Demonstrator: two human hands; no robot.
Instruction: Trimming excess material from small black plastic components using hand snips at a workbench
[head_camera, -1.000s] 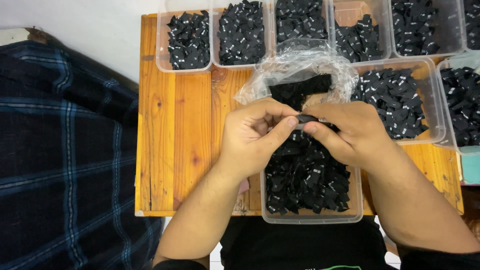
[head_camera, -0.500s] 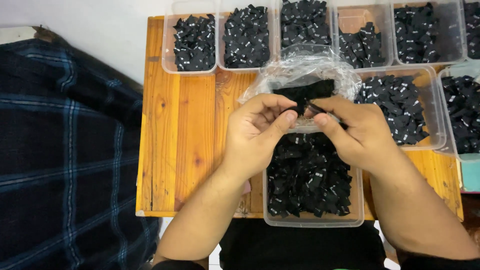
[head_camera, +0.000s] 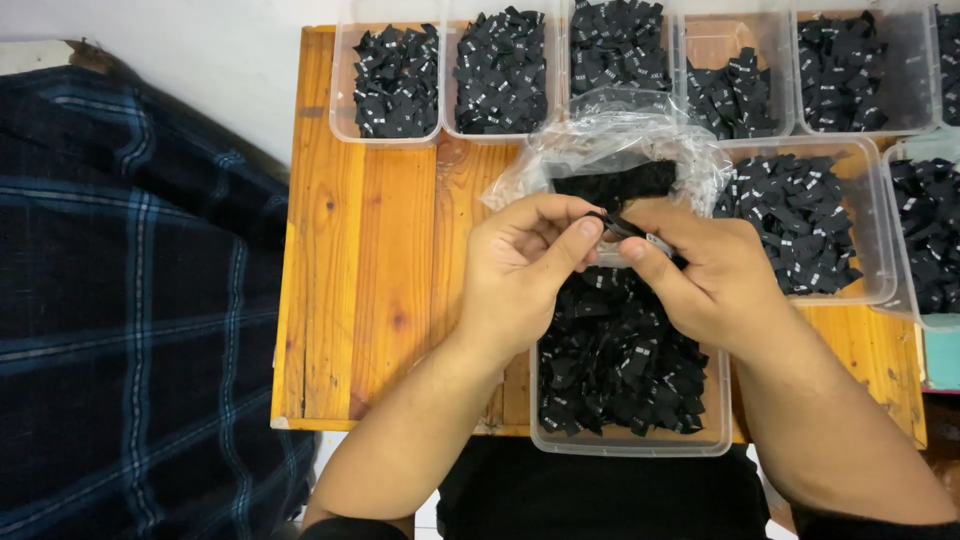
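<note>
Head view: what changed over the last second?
Little. Both hands, left hand and right hand, rose slightly away from the near tub toward the clear plastic bag, keeping the small black label pinched between their fingertips. Nothing was let go or newly picked up. The tubs of black labels, the wooden table and the plaid cloth stayed put.
</note>
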